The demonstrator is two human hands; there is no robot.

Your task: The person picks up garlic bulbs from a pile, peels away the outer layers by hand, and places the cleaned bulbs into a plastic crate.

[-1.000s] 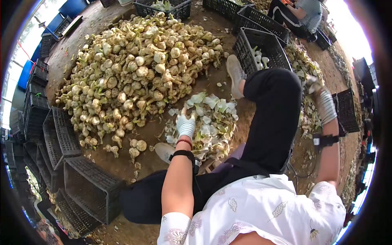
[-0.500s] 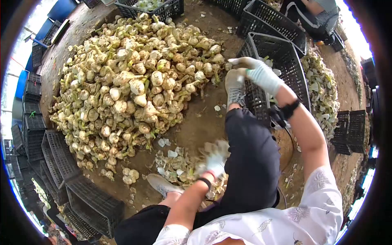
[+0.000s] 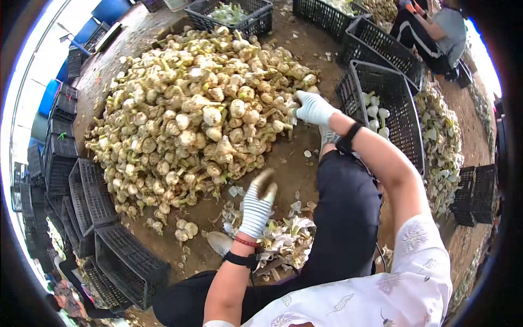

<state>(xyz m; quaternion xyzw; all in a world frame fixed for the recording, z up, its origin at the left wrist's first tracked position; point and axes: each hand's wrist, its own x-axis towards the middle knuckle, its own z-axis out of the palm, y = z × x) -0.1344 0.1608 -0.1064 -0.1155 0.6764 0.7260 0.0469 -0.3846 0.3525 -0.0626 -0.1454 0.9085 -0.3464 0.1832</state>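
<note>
My right hand (image 3: 315, 109), in a white glove, is at the right edge of a large heap of garlic bulbs (image 3: 185, 120). Its fingers are curled together around something too hidden to make out, with a speck of green at the fingertips. My left hand (image 3: 256, 207), in a striped glove with dirt-darkened fingertips, hovers in front of the heap. Its thumb and fingers are apart, with nothing visible between them. Peeled skins (image 3: 289, 240) lie beneath it, between my legs. Cleaned white garlic bulbs (image 3: 373, 111) rest in the black crate (image 3: 406, 120) to my right.
Stacked black crates (image 3: 128, 261) stand at the left. Farther crates (image 3: 231, 16) holding pale garlic are behind the heap. More skins (image 3: 438, 136) are piled right of the near crate. Another person (image 3: 436, 35) sits at upper right. My bent leg (image 3: 348, 212) separates the skins from the right side.
My right hand has moved left from over the crate to the heap's edge. My left hand has risen from the skins toward the heap. The view has shifted, and white bulbs now show in the crate.
</note>
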